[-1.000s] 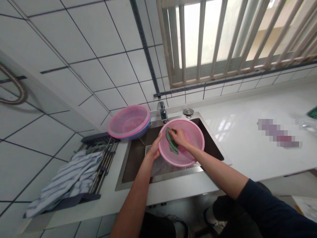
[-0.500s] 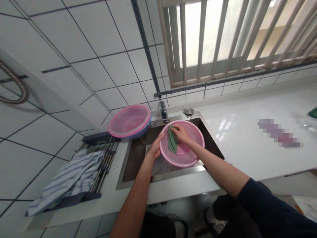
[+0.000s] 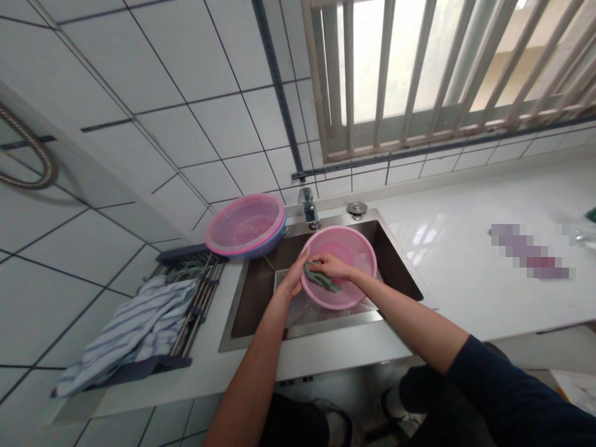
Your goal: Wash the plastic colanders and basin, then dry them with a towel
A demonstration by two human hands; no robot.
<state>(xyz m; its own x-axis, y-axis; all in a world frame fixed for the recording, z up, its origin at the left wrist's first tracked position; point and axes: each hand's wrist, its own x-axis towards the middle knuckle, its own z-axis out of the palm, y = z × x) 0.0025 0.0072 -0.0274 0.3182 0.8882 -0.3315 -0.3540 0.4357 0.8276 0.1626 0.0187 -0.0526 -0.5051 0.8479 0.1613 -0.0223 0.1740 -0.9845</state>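
Your right hand (image 3: 331,266) is clamped on a green cloth (image 3: 321,278), pressing it against the near-left rim of the pink bowl (image 3: 358,254). Your left hand (image 3: 293,280) grips that same rim from outside, holding the bowl tilted over the sink (image 3: 251,298), just near of the tap (image 3: 307,208). At the sink's far-left corner a second pink bowl (image 3: 244,225) sits stacked in a blue one. Further left, a striped towel (image 3: 135,323) is draped over a drying rack (image 3: 195,292). The white bench (image 3: 465,279) runs off to the right.
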